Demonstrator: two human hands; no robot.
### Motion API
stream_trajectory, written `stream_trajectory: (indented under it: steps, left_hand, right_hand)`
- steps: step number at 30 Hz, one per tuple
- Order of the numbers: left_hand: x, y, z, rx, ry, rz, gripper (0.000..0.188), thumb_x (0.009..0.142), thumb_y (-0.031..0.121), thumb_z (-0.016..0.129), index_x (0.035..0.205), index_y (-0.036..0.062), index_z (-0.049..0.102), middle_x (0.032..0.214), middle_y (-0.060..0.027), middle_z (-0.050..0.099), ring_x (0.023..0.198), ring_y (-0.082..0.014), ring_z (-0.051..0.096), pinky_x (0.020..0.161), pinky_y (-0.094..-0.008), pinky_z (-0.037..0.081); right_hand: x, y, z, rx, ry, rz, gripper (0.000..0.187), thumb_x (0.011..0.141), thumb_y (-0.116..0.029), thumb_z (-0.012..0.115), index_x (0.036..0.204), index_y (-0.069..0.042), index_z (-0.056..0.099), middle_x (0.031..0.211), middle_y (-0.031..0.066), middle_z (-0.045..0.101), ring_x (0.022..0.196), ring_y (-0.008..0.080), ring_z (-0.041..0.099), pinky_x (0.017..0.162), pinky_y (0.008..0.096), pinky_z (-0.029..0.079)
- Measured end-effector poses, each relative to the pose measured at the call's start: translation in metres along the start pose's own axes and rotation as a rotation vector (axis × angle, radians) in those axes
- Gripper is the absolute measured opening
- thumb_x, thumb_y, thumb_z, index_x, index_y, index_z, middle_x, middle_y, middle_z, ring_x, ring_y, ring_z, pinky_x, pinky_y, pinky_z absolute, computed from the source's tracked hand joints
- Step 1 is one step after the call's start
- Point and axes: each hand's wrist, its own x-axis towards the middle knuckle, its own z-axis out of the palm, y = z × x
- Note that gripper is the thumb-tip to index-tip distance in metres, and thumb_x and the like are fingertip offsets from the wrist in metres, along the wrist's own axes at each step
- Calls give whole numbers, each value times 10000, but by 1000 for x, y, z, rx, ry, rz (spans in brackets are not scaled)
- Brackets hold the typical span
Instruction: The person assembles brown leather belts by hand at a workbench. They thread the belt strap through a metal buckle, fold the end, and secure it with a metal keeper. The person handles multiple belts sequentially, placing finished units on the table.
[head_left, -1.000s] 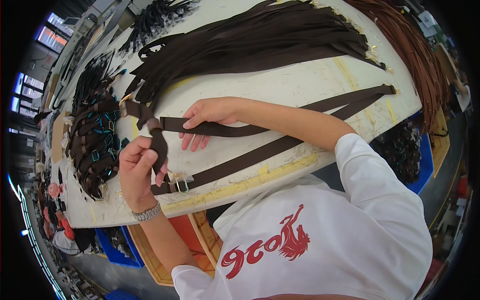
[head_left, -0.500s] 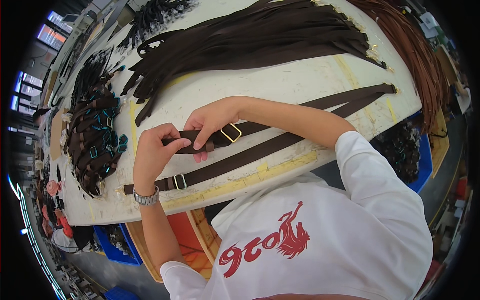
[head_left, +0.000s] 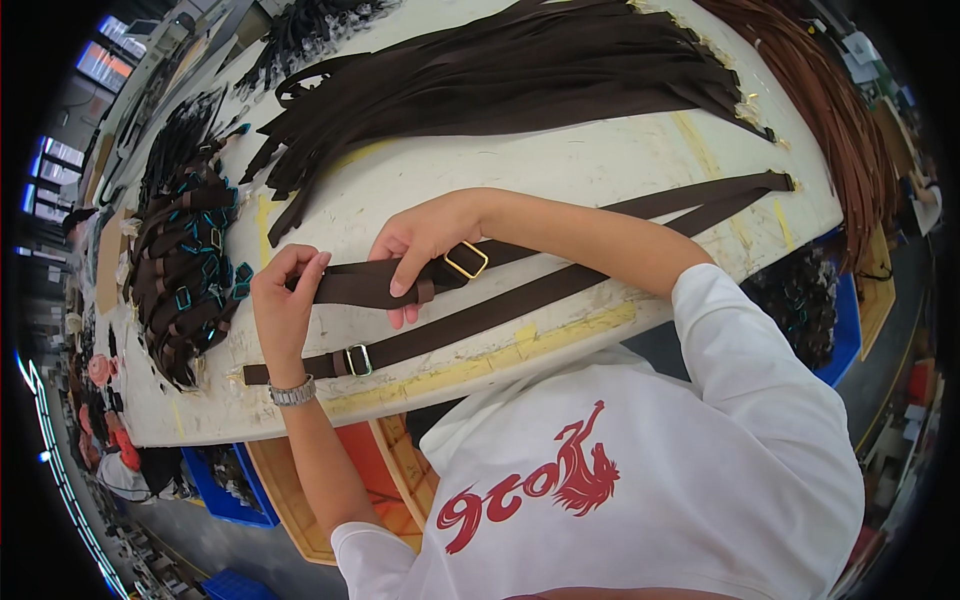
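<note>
across the pale counter the big bundle of dark straps lies toward 1 o'clock of the hands, while the long dark brown strap runs out from them toward 2 o'clock, folds, and comes back nearer the body. the left hand has slid toward 9 o'clock over the last half second, so the doubled piece, bunched between two close hands then, is now drawn out longer; i judge this to be straightening or aligning rather than fastening. the left grip is pinched on that piece's 9 o'clock end; the right hand is closed on it, thumb above, fingers beneath. the silver-coloured buckle lies at the left hand's 4 o'clock, apart from it; the gold-coloured buckle sits at 2 o'clock of the right thumb tip, and the small keeper loop just beside it at 3.
</note>
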Motion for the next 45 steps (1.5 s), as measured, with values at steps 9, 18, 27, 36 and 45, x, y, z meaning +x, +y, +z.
stream_trajectory:
  steps: [9,18,27,36,45]
  left_hand:
    - [-3,-5,8,94,146,93,131,950,79,763,930,-30,693,753,-57,681,667,-118,585,649,-271,458]
    - [0,-6,14,270,301,322,136,951,80,761,903,-23,686,778,-77,688,702,-145,613,690,-291,479]
    - [-49,21,28,-526,179,-373,281,1084,219,645,933,-14,686,829,-27,667,666,-90,595,587,-254,468]
    - [-51,22,70,-827,364,-391,106,996,95,739,985,-2,697,791,-20,660,685,-92,584,660,-239,475]
    - [-54,19,74,-819,408,-379,122,992,99,746,944,-2,698,803,-27,672,699,-95,582,668,-250,465]
  right_hand:
    - [0,1,-1,-2,45,-18,300,978,-62,658,1253,54,643,1123,175,783,937,188,761,807,295,615]
    - [0,0,0,-8,74,-24,311,974,-60,662,1265,48,642,1157,166,777,948,188,761,803,294,612]
    - [0,-5,-3,-69,166,-96,274,981,-83,674,1228,35,664,1135,120,779,990,145,705,804,293,594]
    - [1,-7,6,-48,240,-120,237,974,-46,658,1195,39,656,1065,142,782,921,195,757,791,319,614]
    - [1,-9,9,-62,257,-109,253,933,-7,684,1179,45,655,1042,152,779,898,206,767,782,322,629]
